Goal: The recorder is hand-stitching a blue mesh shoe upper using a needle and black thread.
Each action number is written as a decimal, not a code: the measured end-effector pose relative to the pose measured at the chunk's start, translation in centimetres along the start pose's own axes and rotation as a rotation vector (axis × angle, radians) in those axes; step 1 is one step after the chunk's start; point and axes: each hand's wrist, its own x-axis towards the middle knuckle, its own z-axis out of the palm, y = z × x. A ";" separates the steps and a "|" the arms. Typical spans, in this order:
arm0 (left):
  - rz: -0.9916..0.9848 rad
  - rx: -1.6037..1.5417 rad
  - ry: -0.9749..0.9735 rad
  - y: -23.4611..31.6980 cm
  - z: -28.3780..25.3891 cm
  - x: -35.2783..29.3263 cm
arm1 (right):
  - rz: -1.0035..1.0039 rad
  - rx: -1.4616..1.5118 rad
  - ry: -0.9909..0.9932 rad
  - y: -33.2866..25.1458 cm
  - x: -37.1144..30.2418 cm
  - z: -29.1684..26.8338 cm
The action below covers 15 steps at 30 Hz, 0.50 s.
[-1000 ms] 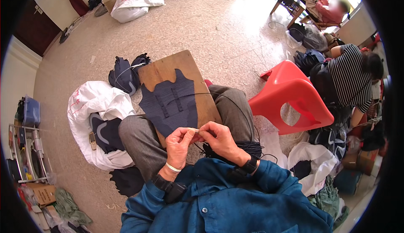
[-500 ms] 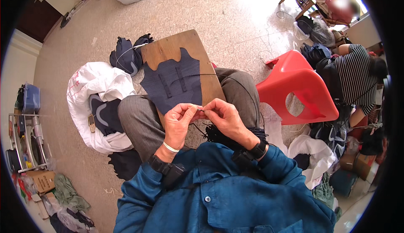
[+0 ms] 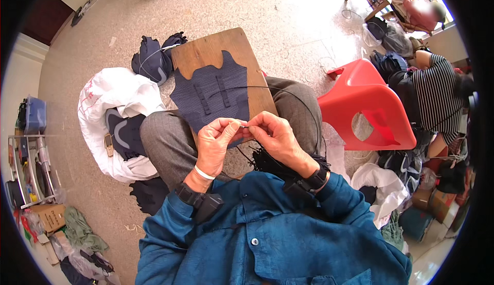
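Observation:
My left hand point(image 3: 215, 138) and my right hand point(image 3: 275, 136) meet fingertip to fingertip in front of me. Both pinch a thin black cord, whose end between the fingers is too small to make out. A length of that black cord point(image 3: 296, 95) loops over my right knee and runs across a dark navy fabric piece point(image 3: 211, 92). Two strips with slots run down the fabric, which lies flat on a wooden board point(image 3: 252, 74) between my knees. Below my right hand a bundle of black cords point(image 3: 267, 164) rests on my lap.
To the right stands a red plastic stool point(image 3: 370, 105); beyond it a person in a striped top point(image 3: 435, 92) bends over. On the left a white sack point(image 3: 92, 115) holds navy pieces and a phone point(image 3: 108, 145). A tied navy bundle point(image 3: 149, 61) lies beside the board.
The whole view has shifted slightly. My hands stay pinched together at the cord, with only a small change in finger position.

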 end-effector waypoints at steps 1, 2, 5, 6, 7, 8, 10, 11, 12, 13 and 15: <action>-0.009 0.015 0.007 0.0 0.1 0.0 | 0.001 -0.004 0.010 0.0 0.0 0.0; -0.013 -0.014 0.022 0.0 0.1 -0.1 | 0.007 -0.043 0.001 0.0 0.0 0.0; 0.006 -0.035 0.050 -0.2 0.4 -0.1 | 0.023 -0.081 -0.001 -0.1 -0.1 0.0; 0.028 -0.037 0.066 -0.2 0.5 -0.2 | 0.030 -0.077 -0.012 -0.1 -0.2 0.0; 0.024 -0.032 0.071 -0.2 0.5 -0.2 | 0.018 -0.121 -0.017 0.0 -0.2 -0.1; 0.028 -0.024 0.062 -0.2 0.5 -0.2 | 0.042 -0.122 -0.006 0.0 -0.2 -0.1; 0.032 -0.014 0.053 -0.1 0.4 -0.3 | 0.061 -0.035 -0.055 0.2 -0.1 -0.1; 0.036 0.008 0.050 -0.1 0.3 -0.3 | 0.060 -0.034 -0.054 0.3 -0.2 -0.1; 0.038 0.025 0.048 0.0 0.3 -0.3 | 0.066 -0.055 -0.060 0.4 -0.2 -0.1; 0.040 0.032 0.043 0.0 0.3 -0.3 | 0.073 -0.090 -0.067 0.5 -0.2 -0.1; 0.084 0.038 0.013 0.0 0.4 -0.3 | 0.022 -0.055 -0.019 0.6 -0.2 0.2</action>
